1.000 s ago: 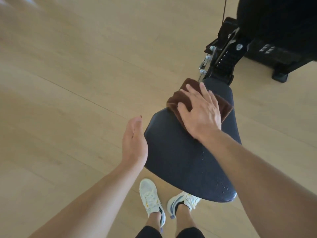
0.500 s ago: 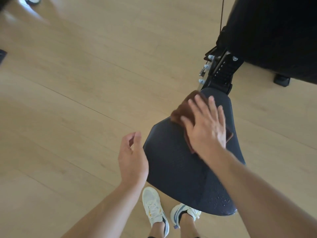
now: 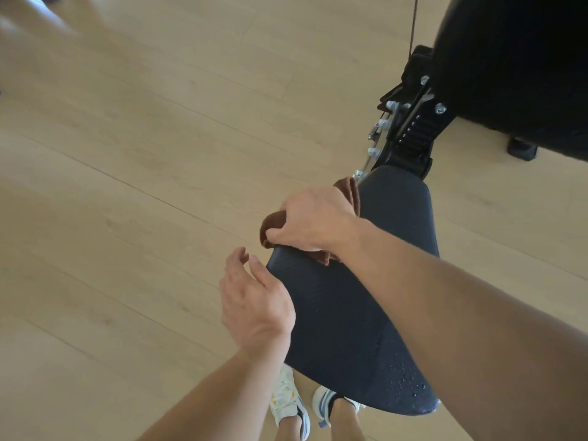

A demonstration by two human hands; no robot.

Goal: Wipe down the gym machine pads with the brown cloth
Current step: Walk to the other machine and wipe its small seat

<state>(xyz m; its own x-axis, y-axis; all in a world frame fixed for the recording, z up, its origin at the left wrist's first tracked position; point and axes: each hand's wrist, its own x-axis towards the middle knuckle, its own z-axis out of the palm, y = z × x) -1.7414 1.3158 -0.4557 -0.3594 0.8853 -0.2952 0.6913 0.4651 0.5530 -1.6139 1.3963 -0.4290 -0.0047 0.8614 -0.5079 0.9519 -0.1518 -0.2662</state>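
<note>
A dark seat pad (image 3: 343,319) of the gym machine runs from the bottom centre up to a black bracket. Water drops dot its near end. My right hand (image 3: 313,218) grips the brown cloth (image 3: 273,229) over the pad's left edge, fingers curled down around the side and hidden below. More brown cloth shows at the far side of the hand and under the wrist. My left hand (image 3: 254,300) hovers beside the pad's left edge with fingers loosely curled, holding nothing.
A black adjustment bracket with bolts (image 3: 410,132) joins the pad to a large black back pad (image 3: 515,65) at the upper right. A thin cable (image 3: 413,23) hangs above it. Light wooden floor (image 3: 127,186) spreads to the left. My white shoes (image 3: 288,405) stand below the pad.
My right hand slid the cloth from the pad's top to its left edge and curled around it. My left hand stayed beside the pad, fingers curling a little more.
</note>
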